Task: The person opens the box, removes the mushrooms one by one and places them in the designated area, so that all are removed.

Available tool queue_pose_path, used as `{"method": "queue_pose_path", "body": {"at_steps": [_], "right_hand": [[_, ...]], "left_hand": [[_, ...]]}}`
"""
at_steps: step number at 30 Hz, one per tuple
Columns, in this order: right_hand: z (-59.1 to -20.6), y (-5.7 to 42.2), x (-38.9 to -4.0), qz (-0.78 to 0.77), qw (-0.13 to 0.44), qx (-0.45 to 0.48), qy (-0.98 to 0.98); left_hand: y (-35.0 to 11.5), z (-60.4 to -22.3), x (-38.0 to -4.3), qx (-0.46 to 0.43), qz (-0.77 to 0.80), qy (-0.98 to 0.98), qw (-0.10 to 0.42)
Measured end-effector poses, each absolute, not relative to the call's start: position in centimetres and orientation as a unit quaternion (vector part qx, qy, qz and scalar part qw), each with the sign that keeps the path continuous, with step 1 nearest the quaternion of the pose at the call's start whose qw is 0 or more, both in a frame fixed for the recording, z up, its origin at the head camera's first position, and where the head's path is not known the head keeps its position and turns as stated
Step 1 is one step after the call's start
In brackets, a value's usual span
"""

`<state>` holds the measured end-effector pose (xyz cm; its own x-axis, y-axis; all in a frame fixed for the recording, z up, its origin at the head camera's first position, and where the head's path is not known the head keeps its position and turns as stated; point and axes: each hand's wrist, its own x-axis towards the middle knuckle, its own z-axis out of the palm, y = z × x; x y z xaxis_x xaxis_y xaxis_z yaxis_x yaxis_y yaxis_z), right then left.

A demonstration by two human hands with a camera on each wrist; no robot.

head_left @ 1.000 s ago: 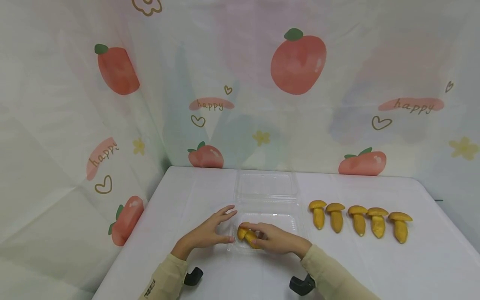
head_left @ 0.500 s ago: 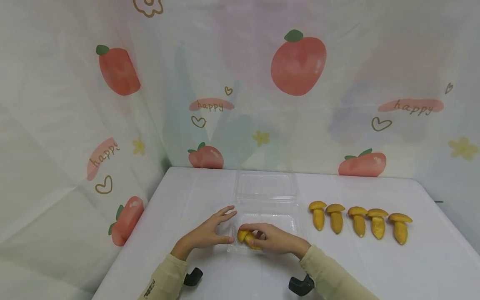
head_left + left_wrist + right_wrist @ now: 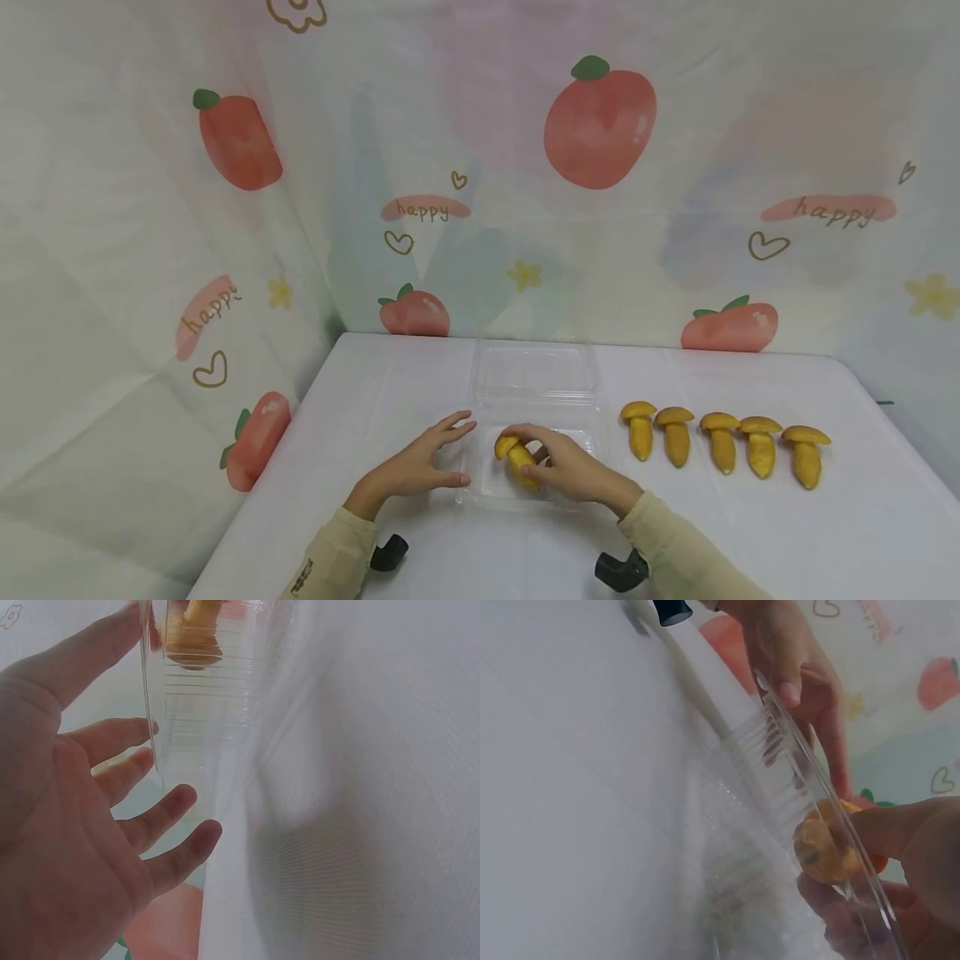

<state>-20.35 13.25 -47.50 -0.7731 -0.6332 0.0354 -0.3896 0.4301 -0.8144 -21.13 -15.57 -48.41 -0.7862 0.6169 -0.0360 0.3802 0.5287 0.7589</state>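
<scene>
In the head view my right hand (image 3: 573,468) grips a yellow toy mushroom (image 3: 519,462) between thumb and fingers, over the base of a clear plastic clamshell box (image 3: 487,498). The mushroom lies slanted, its cap to the upper left. My left hand (image 3: 412,464) is at the box's left side, with fingers spread and holding nothing. In the left wrist view the fingertips of that left hand (image 3: 90,802) are at the clear wall, and the mushroom (image 3: 195,637) shows through it. The right wrist view shows the mushroom's rounded end (image 3: 825,851) behind the box's rim, between thumb and fingers.
Several more yellow mushrooms (image 3: 722,443) lie in a row on the white table (image 3: 862,533), right of the box. The box's lid (image 3: 535,371) is folded back toward the printed curtain (image 3: 480,250). Black curved pieces (image 3: 621,571) sit under both forearms.
My right hand has shifted right inside the box, carrying the mushroom away from the left wall. The left hand stays where it was, and so does the row of mushrooms.
</scene>
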Motion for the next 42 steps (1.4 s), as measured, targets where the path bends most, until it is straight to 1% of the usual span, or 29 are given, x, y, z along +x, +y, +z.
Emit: {"method": "queue_pose_path", "body": {"at_steps": [5,13,24,32,39,42], "right_hand": [[-46.8,14.4,-20.0,-0.438,0.132,-0.294,0.839],[-45.5,15.9,-19.0,-0.423,0.093,-0.29,0.853],[-44.4,17.0,-18.2,-0.418,0.078,-0.28,0.861],[-44.4,18.1,-18.0,-0.413,0.035,-0.283,0.865],[-44.1,19.4,-17.7,-0.412,0.043,-0.251,0.875],[-44.0,19.9,-17.5,-0.408,0.031,-0.249,0.878]], "left_hand": [[-15.4,-48.5,-21.2,0.289,0.391,0.861,0.151],[-15.5,-48.3,-21.0,0.288,0.394,0.86,0.152],[-15.5,-48.3,-21.0,0.288,0.389,0.862,0.15],[-15.5,-48.4,-21.1,0.293,0.389,0.861,0.146],[-15.5,-48.4,-21.1,0.293,0.382,0.865,0.142],[-15.5,-48.4,-21.1,0.292,0.381,0.865,0.144]]}}
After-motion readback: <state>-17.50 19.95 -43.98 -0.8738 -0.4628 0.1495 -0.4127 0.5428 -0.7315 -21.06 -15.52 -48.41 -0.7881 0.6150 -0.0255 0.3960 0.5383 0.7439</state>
